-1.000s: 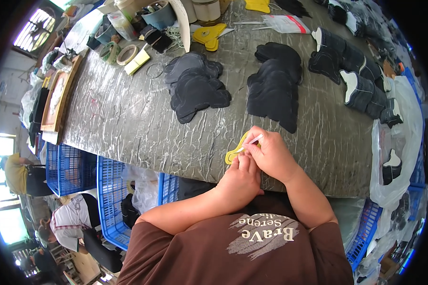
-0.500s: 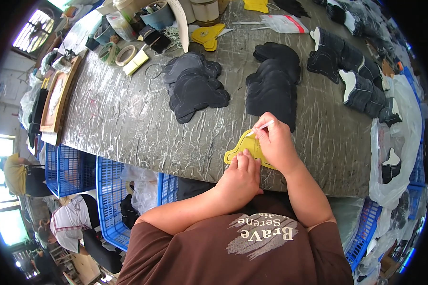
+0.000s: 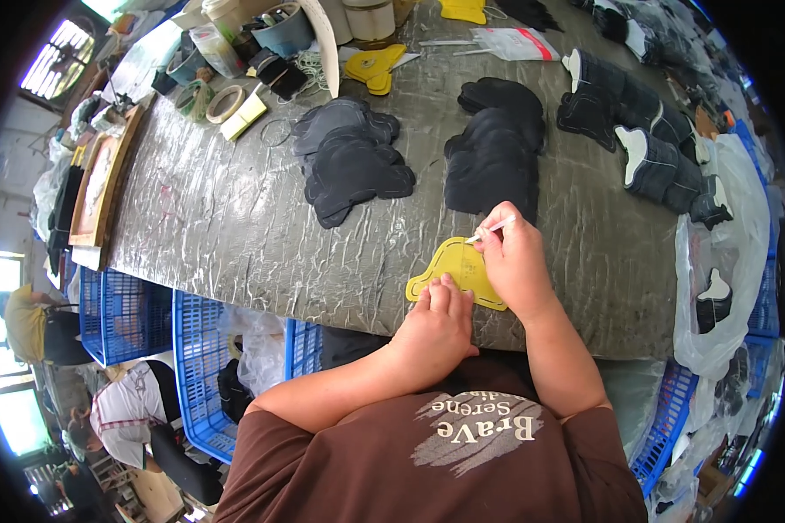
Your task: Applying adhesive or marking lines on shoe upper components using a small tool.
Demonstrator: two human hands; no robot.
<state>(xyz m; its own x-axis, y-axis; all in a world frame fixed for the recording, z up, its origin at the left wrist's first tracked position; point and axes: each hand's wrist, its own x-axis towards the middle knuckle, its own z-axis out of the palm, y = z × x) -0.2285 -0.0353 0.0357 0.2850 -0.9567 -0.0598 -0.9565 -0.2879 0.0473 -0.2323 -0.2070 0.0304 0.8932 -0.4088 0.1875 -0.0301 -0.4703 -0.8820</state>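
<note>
A yellow bear-shaped template (image 3: 452, 259) with slots cut along its edge lies flat near the table's front edge. My left hand (image 3: 434, 324) rests on its lower part, fingers stretched out and pressing down. In a pinch, my right hand (image 3: 516, 266) holds a slim white marking pen (image 3: 494, 229). The pen's tip touches the template's upper edge, close to a slot. Whether a piece lies under the template is hidden. Beyond my right hand is an overlapping stack of black cut pieces (image 3: 497, 148). Another stack of black pieces (image 3: 353, 166), with pale outlines, lies to its left.
Black shoe uppers with white lining (image 3: 658, 170) line the right side, beside a clear plastic bag (image 3: 741, 261). A second yellow template (image 3: 375, 68), tape rolls (image 3: 225, 104) and tubs (image 3: 283, 30) sit at the back left. Blue crates (image 3: 202, 383) stand below the table's left edge.
My right hand has shifted the pen slightly right along the template's upper edge, and its grip has tilted. The left hand stays pressed on the template. The whole view has shifted slightly.
</note>
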